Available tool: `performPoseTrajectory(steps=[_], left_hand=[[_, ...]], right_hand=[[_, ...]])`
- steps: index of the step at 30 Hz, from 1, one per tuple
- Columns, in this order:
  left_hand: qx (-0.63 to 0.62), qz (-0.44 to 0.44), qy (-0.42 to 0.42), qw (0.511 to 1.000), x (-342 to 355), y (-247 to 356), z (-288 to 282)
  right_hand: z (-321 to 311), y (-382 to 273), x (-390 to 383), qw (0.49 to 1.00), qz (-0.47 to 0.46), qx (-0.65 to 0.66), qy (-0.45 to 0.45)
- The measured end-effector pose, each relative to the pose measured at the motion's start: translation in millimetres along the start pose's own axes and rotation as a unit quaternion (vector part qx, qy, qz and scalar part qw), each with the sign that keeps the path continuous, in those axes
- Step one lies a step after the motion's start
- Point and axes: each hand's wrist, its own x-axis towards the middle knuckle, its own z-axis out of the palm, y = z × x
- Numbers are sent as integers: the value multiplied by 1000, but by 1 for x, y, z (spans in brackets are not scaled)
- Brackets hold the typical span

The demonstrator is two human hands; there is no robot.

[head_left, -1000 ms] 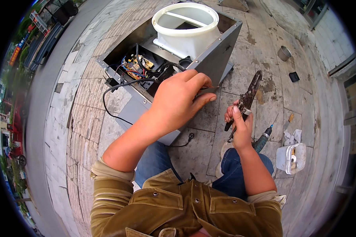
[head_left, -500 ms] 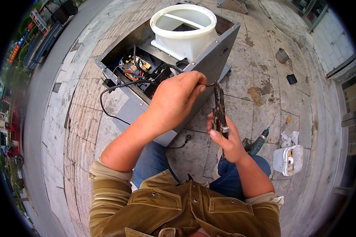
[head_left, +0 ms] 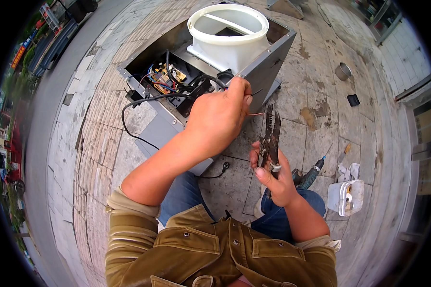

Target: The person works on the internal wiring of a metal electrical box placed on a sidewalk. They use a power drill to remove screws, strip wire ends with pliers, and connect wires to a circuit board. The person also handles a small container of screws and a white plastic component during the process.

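Observation:
My left hand (head_left: 216,115) is closed in a pinch beside the open metal unit (head_left: 270,64). From its fingertips a thin wire (head_left: 256,114) with a copper-coloured end points toward a dark pair of wire strippers (head_left: 273,129). A second, dark wire end (head_left: 257,91) sticks out above it. My right hand (head_left: 281,179) is wrapped round the strippers' handles, holding their jaws upright; I cannot tell whether the jaws touch the copper end. Behind my left hand, a black cable (head_left: 151,99) runs over the unit's edge near a circuit board (head_left: 177,75) with coloured wires.
A white round duct collar (head_left: 230,45) rises from the unit. On the paving to the right are a drill (head_left: 313,173), a white plastic tub (head_left: 337,197), a metal cup (head_left: 342,71) and a small black piece (head_left: 353,100). A plug (head_left: 225,167) lies between my knees.
The wire strippers have shifted slightly right and down, away from my left fingertips. A copper-coloured wire end and a separate dark wire end now show between them.

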Motion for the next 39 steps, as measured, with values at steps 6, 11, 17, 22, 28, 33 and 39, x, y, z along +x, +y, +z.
performPoseTrajectory(steps=[6,11,17,22,28,33,39], left_hand=[[19,3,0,1000,-1,-1,1],[2,24,-16,1000,-2,0,-2],[4,43,-17,999,-3,-1,-2],[7,46,-15,999,-3,0,-1],[21,59,-7,998,-3,-1,0],[27,59,-15,998,-2,-2,-1],[34,61,-20,997,-2,-2,-1]], right_hand=[[5,-4,2,995,63,68,-35],[-5,8,13,993,68,90,-19],[-4,10,14,995,60,76,-20],[-2,12,14,997,56,45,-2],[-1,11,15,998,52,-12,18],[3,13,17,995,21,-86,43],[4,17,19,989,-6,-138,58]])
